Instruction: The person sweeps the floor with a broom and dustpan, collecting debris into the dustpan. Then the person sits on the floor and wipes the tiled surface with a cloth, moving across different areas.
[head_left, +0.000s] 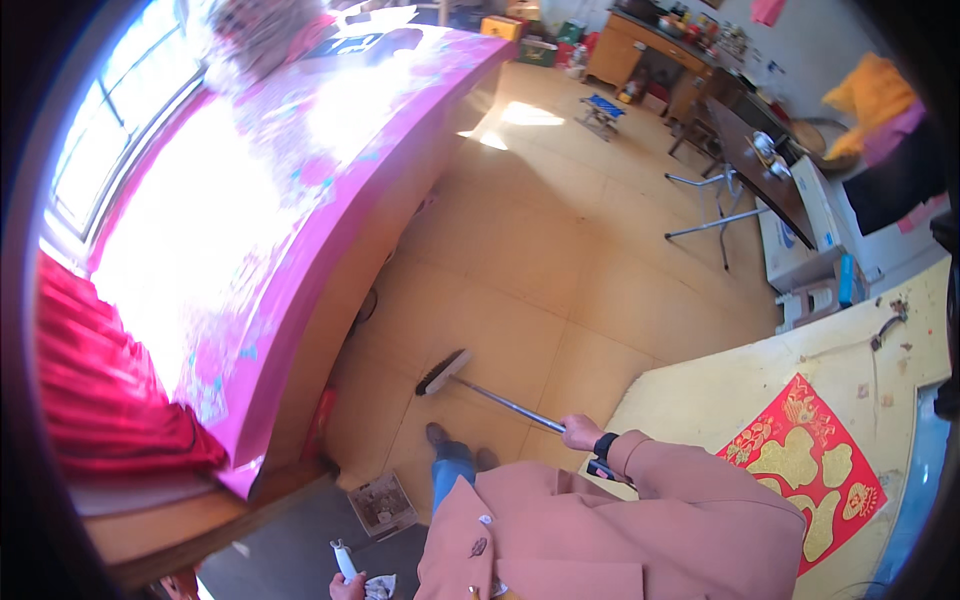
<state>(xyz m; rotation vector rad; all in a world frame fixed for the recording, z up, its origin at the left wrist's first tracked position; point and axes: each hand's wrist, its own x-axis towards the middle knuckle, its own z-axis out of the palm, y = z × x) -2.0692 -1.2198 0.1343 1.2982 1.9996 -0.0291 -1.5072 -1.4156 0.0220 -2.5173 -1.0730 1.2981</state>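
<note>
My right hand (582, 433), a dark band on its wrist, grips the metal handle (517, 409) of a broom. The broom's pale head (448, 373), with dark bristles, rests on the tan floor ahead of my feet. At the bottom edge my left hand (346, 587) is partly cut off by the frame. Its fingers are closed around a pale handle-like object (343, 559); what it belongs to cannot be told. Crumpled whitish material (381, 586) shows beside that hand. Nearby, a shallow open box or pan (382, 504) sits low by my left leg.
A long table with a pink patterned cover (300, 300) runs along the window side, by a red curtain (112, 375). A small blue-topped folding stool (602, 106) stands farther off. A dark folding table (757, 157) and a pale door (720, 390) with a red decoration (810, 465) are on the right.
</note>
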